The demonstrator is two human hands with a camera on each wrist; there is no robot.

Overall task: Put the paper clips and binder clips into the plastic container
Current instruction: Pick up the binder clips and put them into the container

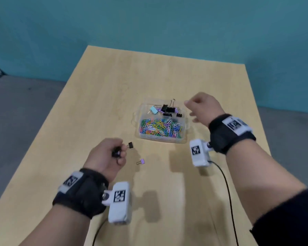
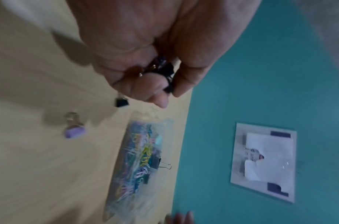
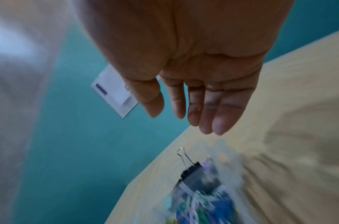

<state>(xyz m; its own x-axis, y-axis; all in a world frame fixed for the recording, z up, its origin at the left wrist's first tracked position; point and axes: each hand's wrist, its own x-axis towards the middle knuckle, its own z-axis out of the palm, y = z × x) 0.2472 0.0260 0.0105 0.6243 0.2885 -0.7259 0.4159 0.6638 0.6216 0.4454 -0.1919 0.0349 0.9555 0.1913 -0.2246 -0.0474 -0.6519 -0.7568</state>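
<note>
A clear plastic container stands mid-table, with coloured paper clips in its near part and several binder clips in its far part. My left hand hovers near-left of it, gripping black binder clips; one small black binder clip sticks out from the fingers. A purple binder clip lies on the table just right of that hand. My right hand hangs over the container's right edge, fingers relaxed and empty. In the right wrist view the container is blurred below it.
The light wooden table ends at a teal wall behind and grey floor on both sides. A black cable trails from the right wrist toward the near edge. A white notice hangs on the wall.
</note>
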